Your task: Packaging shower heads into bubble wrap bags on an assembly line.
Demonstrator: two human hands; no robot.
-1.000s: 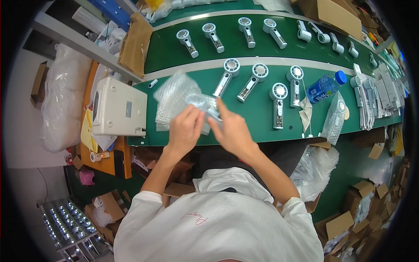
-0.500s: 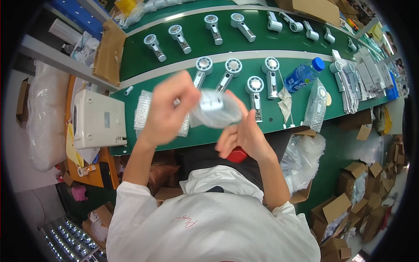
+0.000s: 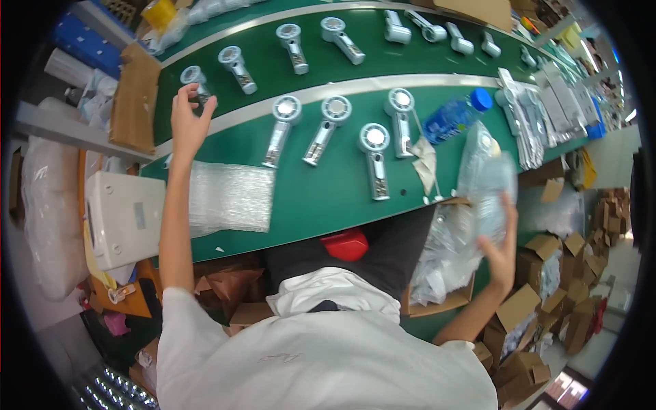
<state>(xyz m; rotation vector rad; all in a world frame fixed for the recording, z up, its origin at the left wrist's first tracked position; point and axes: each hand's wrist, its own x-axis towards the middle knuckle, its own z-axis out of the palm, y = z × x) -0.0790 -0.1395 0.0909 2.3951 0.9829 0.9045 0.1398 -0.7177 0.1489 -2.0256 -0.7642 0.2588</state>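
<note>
My left hand (image 3: 191, 126) reaches over to the far left, its thumb and fingers apart around the handle of a pale handheld fan (image 3: 193, 74) on the green conveyor belt. Whether the fingertips touch the fan I cannot tell. At the right, my right hand (image 3: 503, 253) grips a clear plastic bag (image 3: 497, 191) with something pale inside, blurred by motion. It is above an open carton (image 3: 444, 301) of clear plastic packaging, beside another bubble-wrapped package (image 3: 476, 157) at the table edge. Several more handheld fans (image 3: 374, 140) lie on the green table between my hands.
Flat bubble-wrap bags (image 3: 232, 197) lie at the left, next to a beige machine (image 3: 126, 217). A blue-capped bottle (image 3: 454, 119) lies tilted near a cloth (image 3: 425, 167). More fans (image 3: 292, 48) sit along the belt. Cardboard boxes (image 3: 519, 307) crowd the right floor.
My hands have parted. The left moved up and left to the belt's leftmost fan; the right carried the bag to the right, over the carton. My view has shifted to the right.
</note>
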